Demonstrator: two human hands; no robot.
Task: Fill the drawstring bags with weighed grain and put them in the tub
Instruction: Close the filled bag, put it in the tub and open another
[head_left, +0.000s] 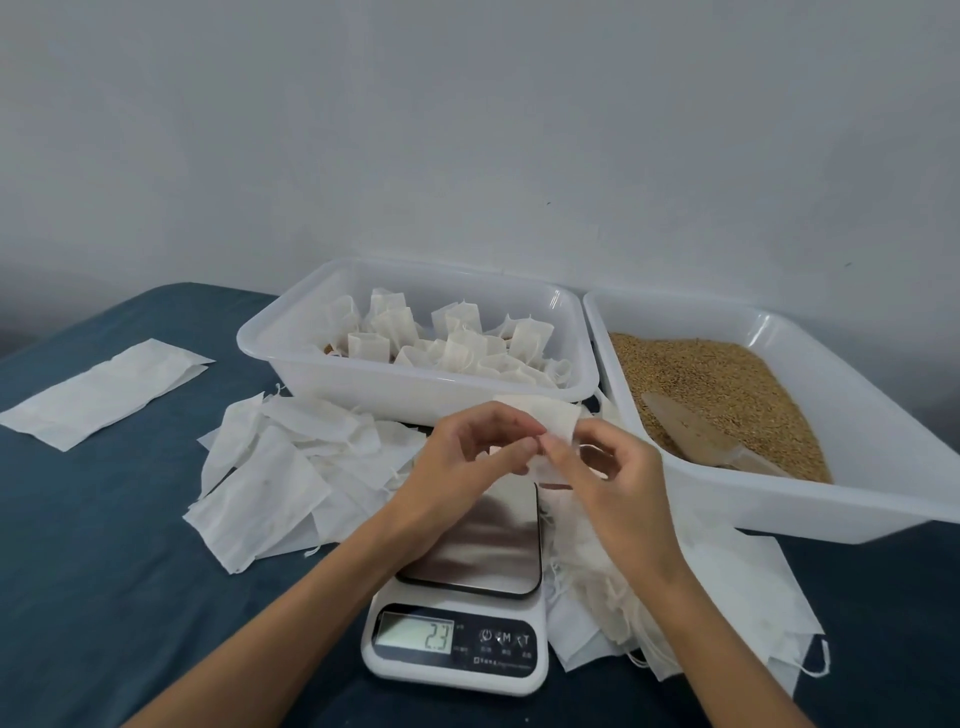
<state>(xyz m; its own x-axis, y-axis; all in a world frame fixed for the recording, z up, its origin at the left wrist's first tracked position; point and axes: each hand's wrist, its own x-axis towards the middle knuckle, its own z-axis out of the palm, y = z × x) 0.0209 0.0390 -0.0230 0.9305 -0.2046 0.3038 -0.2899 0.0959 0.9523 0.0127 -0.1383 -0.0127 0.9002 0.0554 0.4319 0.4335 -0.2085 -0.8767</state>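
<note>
My left hand (475, 449) and my right hand (602, 467) meet above the kitchen scale (457, 634) and both pinch one empty white drawstring bag (558, 421) at its edge. The scale's display reads 2.3 and its steel plate lies under my hands. Behind them a white tub (415, 395) holds several filled bags (457, 343). To the right a second white tub (857, 467) holds brown grain (717, 379) with a scoop (696, 436) lying in it.
Loose empty bags lie in a heap left of the scale (291, 462) and in another heap right of it (675, 597). A flat white sheet (104, 392) lies far left on the blue cloth (104, 571). A pale wall stands behind.
</note>
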